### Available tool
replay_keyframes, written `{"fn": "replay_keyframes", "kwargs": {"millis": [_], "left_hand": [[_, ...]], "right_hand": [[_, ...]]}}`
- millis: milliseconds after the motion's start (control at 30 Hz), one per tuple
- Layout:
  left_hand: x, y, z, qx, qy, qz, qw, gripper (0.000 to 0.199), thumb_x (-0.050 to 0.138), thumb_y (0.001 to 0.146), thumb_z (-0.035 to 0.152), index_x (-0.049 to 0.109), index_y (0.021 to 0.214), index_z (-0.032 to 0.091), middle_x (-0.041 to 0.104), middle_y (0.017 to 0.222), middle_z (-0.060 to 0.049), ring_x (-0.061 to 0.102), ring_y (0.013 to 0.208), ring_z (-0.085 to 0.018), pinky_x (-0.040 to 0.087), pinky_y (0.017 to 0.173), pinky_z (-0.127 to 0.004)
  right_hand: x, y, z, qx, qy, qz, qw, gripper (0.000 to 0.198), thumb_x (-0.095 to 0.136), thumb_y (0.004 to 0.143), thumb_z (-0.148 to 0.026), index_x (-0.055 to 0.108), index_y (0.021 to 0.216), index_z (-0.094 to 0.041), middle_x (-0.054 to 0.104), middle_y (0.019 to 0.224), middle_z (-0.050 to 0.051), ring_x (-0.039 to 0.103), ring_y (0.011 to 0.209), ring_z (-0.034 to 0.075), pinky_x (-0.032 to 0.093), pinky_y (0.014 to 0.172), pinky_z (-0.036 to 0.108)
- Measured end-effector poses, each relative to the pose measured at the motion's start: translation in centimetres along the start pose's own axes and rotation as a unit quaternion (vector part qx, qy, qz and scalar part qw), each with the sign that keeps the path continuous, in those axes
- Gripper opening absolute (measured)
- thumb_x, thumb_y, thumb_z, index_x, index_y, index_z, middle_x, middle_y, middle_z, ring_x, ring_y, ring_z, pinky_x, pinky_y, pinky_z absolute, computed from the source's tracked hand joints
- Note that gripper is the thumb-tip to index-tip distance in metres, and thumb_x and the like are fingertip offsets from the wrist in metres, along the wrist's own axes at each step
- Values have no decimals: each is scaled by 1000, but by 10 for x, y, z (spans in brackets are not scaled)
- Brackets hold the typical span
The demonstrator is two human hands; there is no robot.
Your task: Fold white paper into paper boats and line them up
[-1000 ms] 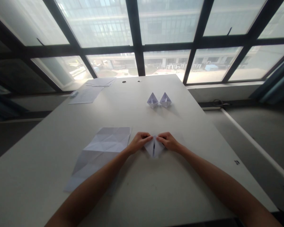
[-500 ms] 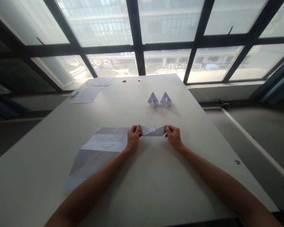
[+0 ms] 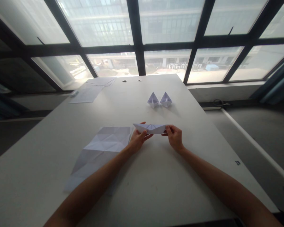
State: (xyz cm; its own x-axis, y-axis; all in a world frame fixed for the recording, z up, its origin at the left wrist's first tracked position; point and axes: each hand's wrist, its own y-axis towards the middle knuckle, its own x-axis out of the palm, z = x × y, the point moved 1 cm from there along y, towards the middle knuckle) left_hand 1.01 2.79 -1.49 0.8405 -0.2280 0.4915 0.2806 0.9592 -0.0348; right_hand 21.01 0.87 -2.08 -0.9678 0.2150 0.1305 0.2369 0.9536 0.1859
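Folded white paper boat (image 3: 150, 128), long and low with a small peak in its middle, hangs just above the pale grey table (image 3: 156, 176) at the centre of the head view, stretched between both hands.

Around it, a creased white sheet of paper (image 3: 98, 154) lies flat at centre-left of the frame, its near edge running under the left forearm. Two small finished white paper boats (image 3: 159, 100) stand side by side higher up, a little right of centre, well apart from the hands. Flat sheets of paper (image 3: 91, 90) rest at the table's far left corner, in the upper left of the frame, below the dark-framed window (image 3: 137, 47). Nothing lies between the hands and the standing boats.

The left hand (image 3: 137, 140) is loosely curled, thumb on top and fingers beneath, pinching the boat's left end. The right hand (image 3: 174, 136) is closed in a tighter pinch on the right tip.

The boat spans the gap between them, its left point jutting slightly past the left thumb towards the creased sheet.
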Motion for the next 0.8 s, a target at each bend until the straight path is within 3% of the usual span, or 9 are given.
{"fn": "replay_keyframes", "kwargs": {"millis": [67, 133, 300, 433, 567, 800], "left_hand": [[-2, 0, -2, -5, 1, 14, 1000, 73, 87, 66, 33, 51, 129, 20, 65, 124, -11, 63, 113, -26, 48, 102, -46], [-4, 2, -3, 1, 4, 49, 999, 62, 88, 65, 32, 61, 119, 15, 69, 116, -11, 64, 110, -26, 49, 102, -44], [-8, 5, -6, 0, 28, 119, 992, 45, 88, 63, 40, 72, 92, 10, 74, 98, -13, 69, 95, -26, 54, 93, -45], [-3, -1, -6, -10, 123, 59, 991, 42, 86, 64, 39, 75, 93, 10, 76, 97, -13, 71, 88, -25, 56, 87, -42], [4, -8, -1, -12, 258, -15, 966, 34, 84, 67, 36, 78, 90, 11, 77, 92, -10, 71, 83, -24, 56, 82, -36], [10, -10, 3, -17, 239, -38, 970, 33, 81, 70, 36, 78, 92, 12, 77, 95, -10, 72, 84, -24, 56, 82, -34]], "right_hand": [[0, 0, 1, -13, -8, -21, 1000, 39, 62, 84, -54, 65, 79, -16, 65, 72, 3, 67, 68, 18, 61, 66, 34], [0, 1, 3, -21, -34, -59, 997, 34, 64, 83, -49, 66, 78, -16, 67, 72, 4, 66, 69, 18, 59, 69, 33], [1, 3, 2, -28, -85, -135, 987, 37, 71, 76, -43, 69, 101, -15, 71, 89, 7, 66, 74, 18, 53, 64, 28], [2, -2, -1, -31, -166, -185, 968, 30, 69, 78, -44, 72, 82, -14, 65, 71, 1, 55, 64, 14, 42, 58, 24], [4, -9, -1, -37, -217, -239, 946, 41, 64, 82, -52, 65, 63, -15, 45, 56, -4, 39, 56, 10, 28, 52, 23], [11, -16, -5, -8, -191, -285, 939, 49, 53, 86, -55, 46, 54, -18, 30, 55, -4, 26, 56, 9, 19, 50, 25]]}}
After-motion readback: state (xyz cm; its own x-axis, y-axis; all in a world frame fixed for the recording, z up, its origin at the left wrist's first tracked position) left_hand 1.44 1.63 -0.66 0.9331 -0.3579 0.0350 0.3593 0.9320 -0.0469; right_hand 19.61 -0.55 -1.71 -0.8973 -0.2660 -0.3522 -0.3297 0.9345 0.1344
